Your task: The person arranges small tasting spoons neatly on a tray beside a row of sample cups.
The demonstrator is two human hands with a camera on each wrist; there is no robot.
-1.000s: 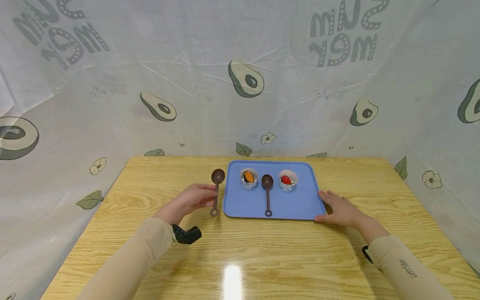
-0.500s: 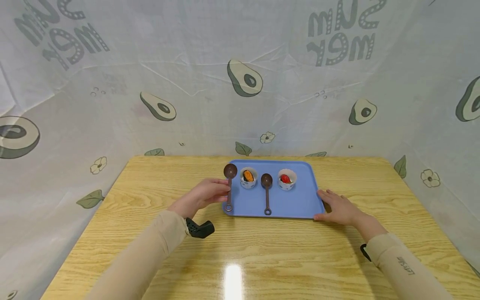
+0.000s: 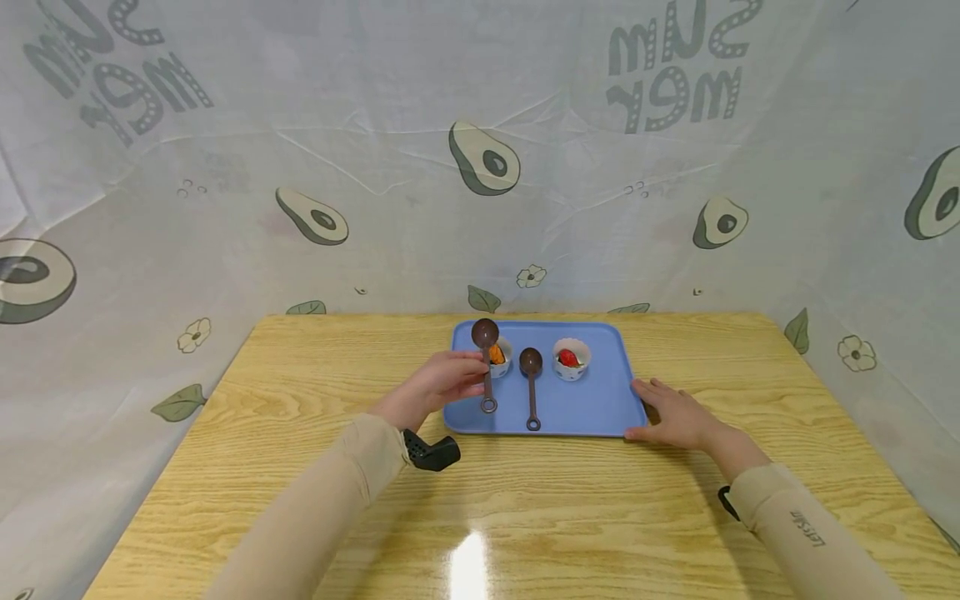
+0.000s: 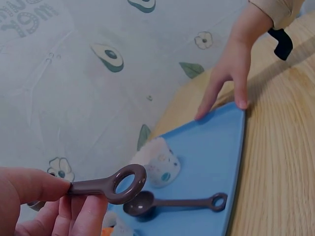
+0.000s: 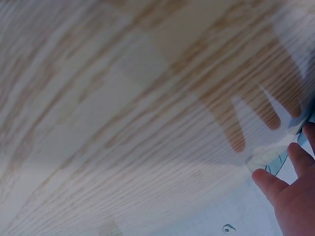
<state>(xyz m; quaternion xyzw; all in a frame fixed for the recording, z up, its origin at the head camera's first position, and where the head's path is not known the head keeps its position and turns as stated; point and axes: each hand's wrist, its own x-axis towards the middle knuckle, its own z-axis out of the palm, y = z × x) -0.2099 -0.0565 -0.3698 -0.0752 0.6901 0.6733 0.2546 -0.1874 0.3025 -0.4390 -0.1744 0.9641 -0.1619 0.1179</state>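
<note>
My left hand (image 3: 447, 381) pinches a dark brown spoon (image 3: 485, 333) by its handle between thumb and fingers, bowl end toward the back. It hangs above the left part of a blue tray (image 3: 592, 410) and overlaps a small patterned paper cup (image 3: 505, 365) holding an orange sushi-like piece (image 3: 497, 356). A matching spoon (image 3: 531, 362) lies on the tray between the two cups. The right cup (image 3: 572, 372) has a red piece (image 3: 567, 358) in it. At the tray's front right corner rests my right hand (image 3: 677, 417), fingers spread and touching the edge.
The tray lies on a wood-grain table (image 3: 555, 508), near its back edge. Behind and at both sides hangs a pale cloth (image 3: 405, 242) with avocado prints. A black band (image 3: 431, 452) sits at my left wrist.
My left hand has carried the spoon rightward, from beside the tray's left edge to over the left cup. My right hand and the tray have stayed in place.
</note>
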